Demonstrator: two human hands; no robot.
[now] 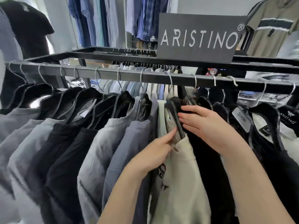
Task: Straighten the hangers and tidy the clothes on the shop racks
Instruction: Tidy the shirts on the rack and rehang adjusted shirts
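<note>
While left hand (155,151) pinches the neckline of the cream T-shirt (182,175) between forefinger and thumb, other fingers curled, right hand (208,126) lies flat, fingers straight, against the black garment (208,172) just beside it. Cream T-shirt hangs mid-rack from the front rail (145,76) on a black hanger (177,120), whose shoulder arm shows bare between the two hands.

Risks: the neckline sits low on that arm, so a tug toward the person could slide the shirt off the hanger. A sideways push from the right hand could bunch the black garments and tilt their hooks, undoing the spacing.

Counts: 2 hands; 1 brand sign (199,38), standing on the rack top; about 14 wire hooks (141,76) on the front rail, not firm since both ends of the frame are blurred; 7 hung garments (100,143) left of the cream one, in grey, black and slate blue.
</note>
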